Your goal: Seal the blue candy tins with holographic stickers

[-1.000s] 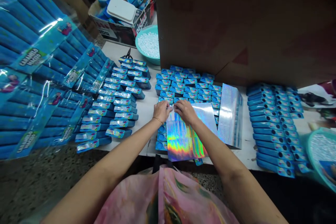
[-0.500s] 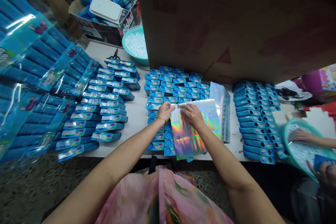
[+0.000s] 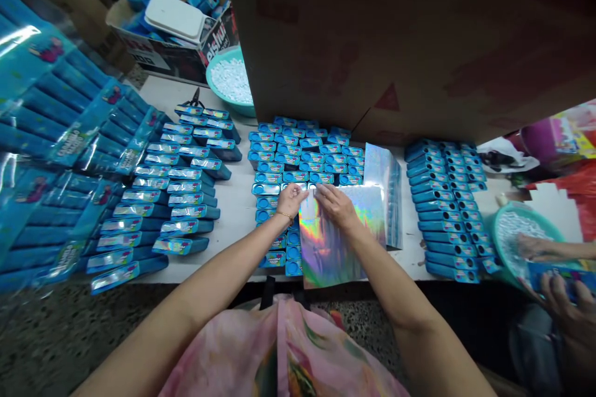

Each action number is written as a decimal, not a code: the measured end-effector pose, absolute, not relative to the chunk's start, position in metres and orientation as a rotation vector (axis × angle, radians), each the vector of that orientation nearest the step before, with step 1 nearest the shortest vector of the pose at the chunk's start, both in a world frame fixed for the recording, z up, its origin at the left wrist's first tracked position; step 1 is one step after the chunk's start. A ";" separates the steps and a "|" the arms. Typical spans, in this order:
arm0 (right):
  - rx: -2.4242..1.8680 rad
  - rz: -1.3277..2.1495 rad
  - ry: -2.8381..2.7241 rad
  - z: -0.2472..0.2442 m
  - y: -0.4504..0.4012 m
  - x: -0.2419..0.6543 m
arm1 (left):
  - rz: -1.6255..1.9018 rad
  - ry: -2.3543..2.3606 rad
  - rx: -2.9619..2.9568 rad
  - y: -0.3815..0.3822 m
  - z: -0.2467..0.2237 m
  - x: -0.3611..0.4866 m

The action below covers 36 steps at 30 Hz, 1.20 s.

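A shiny holographic sheet (image 3: 333,248) lies slanted over rows of small blue boxes (image 3: 265,203) in the middle of the table. My left hand (image 3: 289,200) is closed in a pinch at the sheet's upper left corner. What sits between its fingertips is too small to make out. My right hand (image 3: 339,208) grips the sheet near its top edge, with its fingertips close to my left hand. Several boxes in these rows have round recesses on their upward sides. A stack of similar holographic sheets (image 3: 393,198) rests just right of the held one.
Blue boxes (image 3: 186,198) stand in rows at left, beside plastic-wrapped packs (image 3: 69,111). Scissors (image 3: 195,98) and a bowl of white pellets (image 3: 231,80) lie behind. A large carton (image 3: 363,43) blocks the back. At right are more boxes (image 3: 444,217) and a co-worker's hands (image 3: 535,247) at another bowl (image 3: 500,260).
My right fingers have flattened somewhat along the sheet's top edge, and the sheet lies flatter. The co-worker's blue box has moved left over the bowl. The view has shifted slightly.
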State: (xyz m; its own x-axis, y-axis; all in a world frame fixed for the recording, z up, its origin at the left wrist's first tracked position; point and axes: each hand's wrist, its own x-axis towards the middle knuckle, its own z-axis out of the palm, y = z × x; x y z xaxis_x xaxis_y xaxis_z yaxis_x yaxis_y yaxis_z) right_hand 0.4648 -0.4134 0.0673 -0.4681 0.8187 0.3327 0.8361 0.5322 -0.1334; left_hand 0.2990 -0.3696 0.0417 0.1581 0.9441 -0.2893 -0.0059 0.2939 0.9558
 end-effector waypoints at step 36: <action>-1.689 1.444 -0.359 0.087 -0.549 0.278 | 0.566 1.170 0.491 -0.500 0.062 0.108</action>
State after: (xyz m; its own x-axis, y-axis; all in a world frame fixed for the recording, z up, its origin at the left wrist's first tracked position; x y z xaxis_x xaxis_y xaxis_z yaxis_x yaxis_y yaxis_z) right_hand 0.2782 -0.5489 0.0871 0.2885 0.6935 -0.6601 -0.3037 -0.5876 -0.7500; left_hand 0.1083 -0.4998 0.0620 0.2830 0.6446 -0.7102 -0.1565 0.7616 0.6288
